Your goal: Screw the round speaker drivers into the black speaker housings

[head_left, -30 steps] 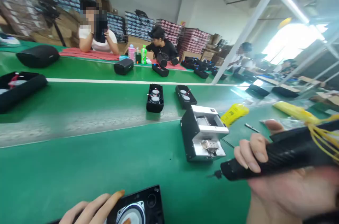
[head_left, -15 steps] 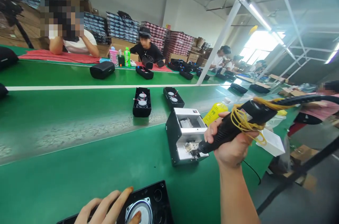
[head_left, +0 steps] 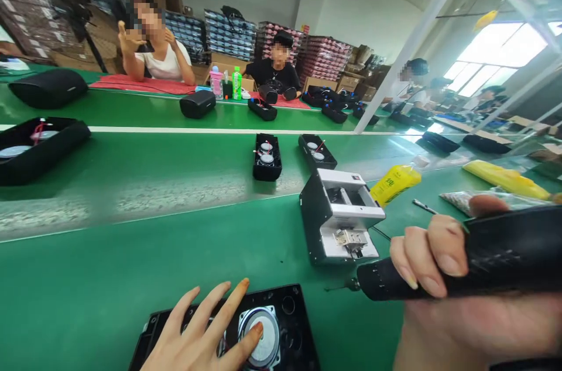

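Note:
My left hand (head_left: 211,330) lies spread on a black speaker panel (head_left: 302,324) at the bottom of the view, its thumb on a round silver speaker driver (head_left: 267,339). In my right hand (head_left: 434,260) is a black electric screwdriver (head_left: 504,248), held sideways with its thin bit pointing left. The bit tip hangs above the green table, apart from the panel. Just beyond it stands a grey and black screw feeder (head_left: 346,213) with a small metal outlet on its front. What the palm side of my left hand covers is hidden.
A yellow bottle (head_left: 395,184) lies behind the feeder, near a plastic bag (head_left: 478,201). Open speaker housings (head_left: 267,169) sit on the green conveyor belt (head_left: 175,166); another housing (head_left: 39,154) is at the left. Two people (head_left: 162,61) sit across the belt.
My right hand has drawn the screwdriver away from the feeder's outlet, toward me and to the right. My left hand stays on the panel. The view has turned left.

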A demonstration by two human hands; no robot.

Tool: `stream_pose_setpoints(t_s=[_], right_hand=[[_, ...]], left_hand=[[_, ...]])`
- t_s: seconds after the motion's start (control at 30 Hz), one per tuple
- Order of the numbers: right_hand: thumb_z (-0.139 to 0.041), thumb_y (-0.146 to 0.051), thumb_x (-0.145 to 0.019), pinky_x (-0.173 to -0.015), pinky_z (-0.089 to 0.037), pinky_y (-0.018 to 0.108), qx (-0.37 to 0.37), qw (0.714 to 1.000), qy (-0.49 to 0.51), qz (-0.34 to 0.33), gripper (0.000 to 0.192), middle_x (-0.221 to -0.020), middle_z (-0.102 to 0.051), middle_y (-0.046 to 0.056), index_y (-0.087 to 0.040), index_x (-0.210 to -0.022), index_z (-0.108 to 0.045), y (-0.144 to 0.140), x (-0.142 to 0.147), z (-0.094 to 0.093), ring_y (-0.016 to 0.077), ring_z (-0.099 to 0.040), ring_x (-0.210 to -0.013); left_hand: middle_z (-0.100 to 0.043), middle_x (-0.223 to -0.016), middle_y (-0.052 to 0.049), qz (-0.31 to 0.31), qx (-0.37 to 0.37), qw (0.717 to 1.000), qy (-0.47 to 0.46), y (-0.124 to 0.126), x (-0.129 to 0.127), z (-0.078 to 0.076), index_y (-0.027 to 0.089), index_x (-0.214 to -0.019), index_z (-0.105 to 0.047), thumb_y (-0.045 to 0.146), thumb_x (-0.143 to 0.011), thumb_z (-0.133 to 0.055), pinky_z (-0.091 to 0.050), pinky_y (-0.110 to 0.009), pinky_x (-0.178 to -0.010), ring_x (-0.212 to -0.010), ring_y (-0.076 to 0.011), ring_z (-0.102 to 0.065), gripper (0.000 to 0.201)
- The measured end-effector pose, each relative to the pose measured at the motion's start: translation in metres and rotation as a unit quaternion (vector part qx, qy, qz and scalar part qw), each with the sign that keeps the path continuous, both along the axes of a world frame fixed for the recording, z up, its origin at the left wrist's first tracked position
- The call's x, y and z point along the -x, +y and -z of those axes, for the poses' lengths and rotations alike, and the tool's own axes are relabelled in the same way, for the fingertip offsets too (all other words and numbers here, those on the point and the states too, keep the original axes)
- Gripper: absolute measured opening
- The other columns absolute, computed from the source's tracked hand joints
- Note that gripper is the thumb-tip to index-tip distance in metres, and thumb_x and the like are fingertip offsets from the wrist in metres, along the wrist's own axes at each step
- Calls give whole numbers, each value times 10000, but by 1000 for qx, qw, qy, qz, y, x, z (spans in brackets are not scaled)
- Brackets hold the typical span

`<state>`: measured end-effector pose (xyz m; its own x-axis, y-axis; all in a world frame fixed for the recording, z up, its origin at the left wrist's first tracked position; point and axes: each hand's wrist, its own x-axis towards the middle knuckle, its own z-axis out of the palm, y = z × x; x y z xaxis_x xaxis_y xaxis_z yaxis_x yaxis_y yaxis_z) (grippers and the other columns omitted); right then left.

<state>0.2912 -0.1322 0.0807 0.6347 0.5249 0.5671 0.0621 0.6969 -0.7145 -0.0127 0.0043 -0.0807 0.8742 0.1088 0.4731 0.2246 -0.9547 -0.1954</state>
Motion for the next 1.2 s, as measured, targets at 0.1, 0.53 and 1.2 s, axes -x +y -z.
stream_pose_setpoints(t_s=[0.1, 0.53, 1.2], right_hand=[[-679, -767, -913, -305, -308, 241, -3, 998, 26, -63, 567, -578, -526, -69, -286, -1201, -762, 8, 21, -5, 86, -397, -323], [-724, -813, -856, -367, -409, 202, 37, 978, 105, -176, 604, -650, -619, -43, -304, -1181, -755, 51, 79, 37, 105, -475, -406], [-542, -833, -959, -379, -388, 244, 73, 973, 54, -213, 647, -647, -583, -32, -270, -1273, -600, 67, 76, 63, 132, -490, -397]], left_hand=[[-589, -1559, -120, 8, 3, 1000, 18, -1, 3, -11, 464, -1448, -627, 408, -1051, -522, -260, -553, -1172, -1342, -342, -561, 414], [-447, -1702, -116, -5, 94, 988, 126, -11, 8, -43, 447, -1556, -520, 515, -785, -846, -360, -580, -1126, -1424, -406, -509, 840], [-379, -1741, -111, 43, 85, 992, 87, 1, 11, -30, 420, -1584, -513, 447, -745, -777, -284, -542, -1131, -1390, -407, -524, 880]])
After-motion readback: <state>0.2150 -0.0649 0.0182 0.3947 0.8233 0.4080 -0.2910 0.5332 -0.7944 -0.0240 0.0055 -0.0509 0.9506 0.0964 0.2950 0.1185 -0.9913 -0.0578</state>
